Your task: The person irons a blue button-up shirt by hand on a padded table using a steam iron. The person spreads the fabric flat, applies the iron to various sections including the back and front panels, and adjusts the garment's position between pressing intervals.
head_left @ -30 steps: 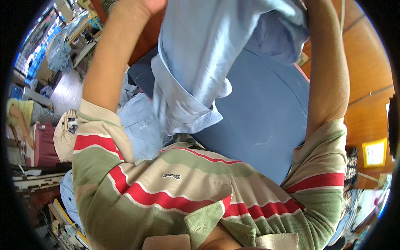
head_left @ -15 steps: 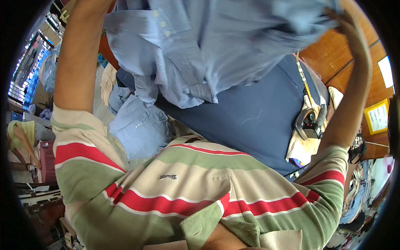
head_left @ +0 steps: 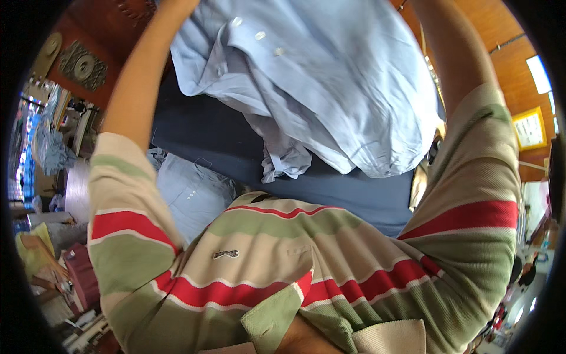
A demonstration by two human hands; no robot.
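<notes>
A light blue button-up shirt (head_left: 330, 76) hangs spread out in front of me, raised at the top edge of the view. White buttons show along its left part, and one crumpled end (head_left: 286, 162) dangles lower than the rest near the middle. Both my forearms reach up to the shirt's upper corners, the left at its left side and the right at its right side. My hands themselves lie beyond the upper edge, so their fingers are hidden. Beneath the shirt is a dark blue padded board (head_left: 200, 127).
Another light blue shirt (head_left: 194, 189) lies left of the board, by my body. A cream cloth (head_left: 418, 184) lies at the board's right end, mostly behind my right arm. Wooden panelling (head_left: 501, 35) rises at the right. A person in yellow (head_left: 36, 253) sits far left.
The shirt has swung and spread wider, its lower right part dropping over the board. Both arms have reached farther up, taking my right hand out of view. The iron is now largely hidden.
</notes>
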